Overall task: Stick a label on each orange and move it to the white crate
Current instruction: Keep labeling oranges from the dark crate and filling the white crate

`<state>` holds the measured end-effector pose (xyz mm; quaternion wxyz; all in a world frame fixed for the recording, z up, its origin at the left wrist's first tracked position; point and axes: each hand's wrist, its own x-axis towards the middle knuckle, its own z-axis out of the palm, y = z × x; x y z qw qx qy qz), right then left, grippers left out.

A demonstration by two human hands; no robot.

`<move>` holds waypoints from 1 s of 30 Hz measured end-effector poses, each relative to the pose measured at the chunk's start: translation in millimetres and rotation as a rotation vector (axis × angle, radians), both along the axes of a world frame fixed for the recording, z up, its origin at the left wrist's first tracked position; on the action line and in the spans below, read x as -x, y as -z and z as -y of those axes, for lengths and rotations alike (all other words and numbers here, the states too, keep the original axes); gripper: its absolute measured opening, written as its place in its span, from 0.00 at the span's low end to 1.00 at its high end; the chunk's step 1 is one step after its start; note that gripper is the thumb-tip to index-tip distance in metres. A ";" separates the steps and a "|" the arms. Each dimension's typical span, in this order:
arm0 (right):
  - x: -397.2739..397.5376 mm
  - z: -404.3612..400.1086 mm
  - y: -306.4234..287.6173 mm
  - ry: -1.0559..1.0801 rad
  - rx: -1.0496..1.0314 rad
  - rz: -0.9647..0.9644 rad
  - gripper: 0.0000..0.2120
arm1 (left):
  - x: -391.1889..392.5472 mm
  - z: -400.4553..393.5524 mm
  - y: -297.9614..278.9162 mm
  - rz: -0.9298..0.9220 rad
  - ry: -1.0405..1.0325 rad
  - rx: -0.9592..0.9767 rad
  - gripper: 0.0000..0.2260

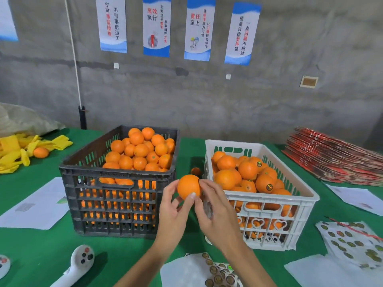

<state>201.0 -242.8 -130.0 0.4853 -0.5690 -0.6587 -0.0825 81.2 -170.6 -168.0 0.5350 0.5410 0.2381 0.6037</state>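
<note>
My left hand holds one orange up between the two crates, fingers and thumb curled round its lower half. My right hand touches the orange's right side with its fingertips; a label under them cannot be made out. The black crate on the left is heaped with oranges. The white crate on the right holds several oranges, some with round stickers. A sheet of round labels lies on the green table just below my forearms.
Another label sheet lies at the right. White papers lie left of the black crate. A white controller rests at the front left. Yellow foam nets and a loose orange sit far left; red flat cartons far right.
</note>
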 end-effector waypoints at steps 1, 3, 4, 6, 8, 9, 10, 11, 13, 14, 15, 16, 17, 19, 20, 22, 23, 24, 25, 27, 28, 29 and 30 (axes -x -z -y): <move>-5.4 -3.8 -11.8 0.011 -0.003 0.036 0.21 | -5.2 -6.2 -15.2 0.013 0.006 -0.015 0.28; -20.1 -13.8 -35.1 -0.002 -0.016 0.067 0.25 | -17.9 -18.5 -44.1 0.021 0.026 -0.041 0.28; -28.2 -19.5 -45.9 -0.022 -0.005 0.074 0.27 | -25.1 -24.4 -57.1 0.019 0.036 -0.052 0.27; -43.6 -33.0 -64.7 -0.024 0.017 0.113 0.31 | -42.8 -36.6 -78.8 0.013 0.053 -0.066 0.25; -57.7 -47.3 -77.3 0.023 0.015 0.143 0.30 | -62.1 -49.3 -94.2 -0.030 0.075 -0.058 0.21; -65.3 -55.5 -81.6 0.050 0.006 0.133 0.29 | -72.1 -56.7 -100.0 -0.077 0.088 -0.061 0.19; -73.9 -63.4 -85.5 0.081 0.000 0.117 0.27 | -81.2 -63.9 -104.6 -0.136 0.105 -0.066 0.19; -82.6 -70.4 -88.8 0.114 0.008 0.090 0.26 | -88.5 -70.6 -108.6 -0.207 0.118 -0.068 0.20; -101.9 -83.3 -92.4 0.192 0.060 0.033 0.27 | -98.2 -83.5 -116.3 -0.344 0.121 -0.086 0.23; -112.2 -89.2 -92.6 0.241 0.090 0.030 0.27 | -100.8 -90.1 -119.4 -0.384 0.124 -0.101 0.24; -122.1 -94.3 -91.9 0.290 0.122 0.041 0.28 | -102.1 -97.1 -122.5 -0.417 0.113 -0.114 0.24; -131.1 -99.1 -90.6 0.332 0.156 0.056 0.28 | -101.5 -105.3 -125.5 -0.447 0.085 -0.129 0.24; -139.2 -103.6 -89.1 0.363 0.188 0.069 0.27 | -99.9 -114.8 -128.1 -0.473 0.047 -0.148 0.22; -149.9 -113.3 -86.2 0.400 0.239 0.102 0.25 | -91.2 -137.2 -130.5 -0.484 -0.036 -0.206 0.14; -152.2 -119.0 -85.9 0.419 0.252 0.132 0.24 | -84.9 -150.1 -131.4 -0.491 -0.087 -0.249 0.11; -150.3 -133.3 -87.5 0.440 0.255 0.193 0.25 | -70.4 -175.9 -132.9 -0.530 -0.188 -0.314 0.11; -146.0 -142.2 -90.1 0.424 0.250 0.209 0.26 | -62.9 -189.1 -133.0 -0.564 -0.231 -0.332 0.11; -139.6 -151.7 -93.1 0.395 0.249 0.217 0.26 | -55.7 -202.6 -131.7 -0.609 -0.273 -0.351 0.12; -131.4 -162.0 -96.0 0.360 0.251 0.224 0.27 | -48.6 -216.1 -129.9 -0.661 -0.315 -0.368 0.12; -111.9 -184.6 -99.9 0.290 0.264 0.246 0.28 | -34.7 -241.3 -124.4 -0.777 -0.381 -0.369 0.14; -102.1 -196.4 -100.7 0.262 0.273 0.273 0.28 | -28.6 -252.9 -121.4 -0.850 -0.411 -0.364 0.15; -92.5 -208.6 -100.7 0.240 0.280 0.306 0.29 | -22.8 -264.6 -119.2 -0.933 -0.432 -0.362 0.17; -83.6 -221.0 -99.9 0.221 0.288 0.332 0.29 | -17.7 -276.5 -117.7 -1.024 -0.438 -0.360 0.19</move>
